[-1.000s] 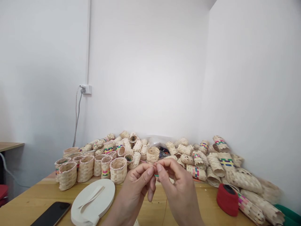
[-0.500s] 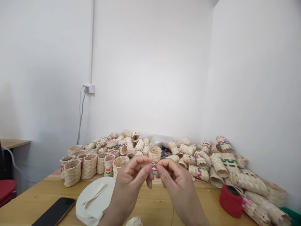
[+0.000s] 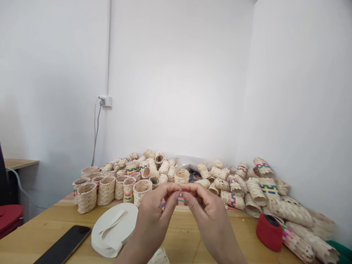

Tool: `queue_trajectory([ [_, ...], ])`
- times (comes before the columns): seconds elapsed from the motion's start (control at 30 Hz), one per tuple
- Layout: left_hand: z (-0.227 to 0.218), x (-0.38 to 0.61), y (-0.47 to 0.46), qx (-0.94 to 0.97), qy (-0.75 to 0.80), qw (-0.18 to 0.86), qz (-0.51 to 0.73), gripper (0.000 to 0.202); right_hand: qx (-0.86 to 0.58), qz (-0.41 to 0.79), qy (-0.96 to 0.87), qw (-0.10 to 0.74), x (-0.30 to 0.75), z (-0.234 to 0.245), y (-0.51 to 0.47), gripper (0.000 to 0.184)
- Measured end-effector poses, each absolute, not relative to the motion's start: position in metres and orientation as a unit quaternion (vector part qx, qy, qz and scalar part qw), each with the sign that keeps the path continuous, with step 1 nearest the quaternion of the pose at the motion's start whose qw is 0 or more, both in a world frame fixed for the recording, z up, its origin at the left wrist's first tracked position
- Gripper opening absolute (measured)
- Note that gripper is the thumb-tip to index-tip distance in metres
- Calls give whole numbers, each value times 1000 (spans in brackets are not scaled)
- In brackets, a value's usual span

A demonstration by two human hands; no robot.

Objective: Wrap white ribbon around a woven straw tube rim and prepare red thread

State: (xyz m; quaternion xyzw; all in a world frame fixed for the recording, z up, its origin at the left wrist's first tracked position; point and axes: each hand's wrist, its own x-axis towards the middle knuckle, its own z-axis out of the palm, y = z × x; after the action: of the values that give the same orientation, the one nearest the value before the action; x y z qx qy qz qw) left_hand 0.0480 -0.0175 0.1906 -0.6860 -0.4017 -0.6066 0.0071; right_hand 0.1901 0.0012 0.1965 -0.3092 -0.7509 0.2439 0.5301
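Note:
My left hand [image 3: 158, 214] and my right hand [image 3: 207, 216] meet in the air above the table, their fingertips touching. Thumb and forefinger of each are pinched together. Whatever lies between them is too small and too covered to make out. A faint thin line, perhaps a thread, runs down below my right hand. Beneath my left wrist, part of a pale woven piece [image 3: 159, 257] shows at the bottom edge. Left of that wrist lies a roll of white ribbon [image 3: 123, 223] with a loose end folded across it.
Rimmed woven baskets [image 3: 87, 198] stand at the left on the wooden table [image 3: 181, 234]. Many unrimmed woven tubes [image 3: 255, 192] are heaped along the wall. A black phone [image 3: 63, 244] lies front left, and a red ribbon roll [image 3: 269, 231] stands at the right.
My fingertips have come closer together and now touch. The fingers of my left hand have curled in more. The view has shifted slightly.

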Motion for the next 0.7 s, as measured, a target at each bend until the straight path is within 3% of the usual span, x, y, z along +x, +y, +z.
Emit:
queue_trajectory([
  [0.27, 191, 48, -16, -695, -406, 22, -593, 14, -321, 96, -772, 540, 191, 195, 0, 17],
  [0.43, 188, 48, -16, -688, -419, 26, -592, 13, -306, 87, -791, 523, 192, 195, 1, 18],
  [0.57, 187, 49, -16, -679, -419, -11, -602, 14, -309, 150, -782, 520, 194, 195, 0, 20],
  [0.7, 186, 49, -15, -644, -410, -117, -635, 16, -295, 260, -758, 521, 197, 198, 0, 22],
])
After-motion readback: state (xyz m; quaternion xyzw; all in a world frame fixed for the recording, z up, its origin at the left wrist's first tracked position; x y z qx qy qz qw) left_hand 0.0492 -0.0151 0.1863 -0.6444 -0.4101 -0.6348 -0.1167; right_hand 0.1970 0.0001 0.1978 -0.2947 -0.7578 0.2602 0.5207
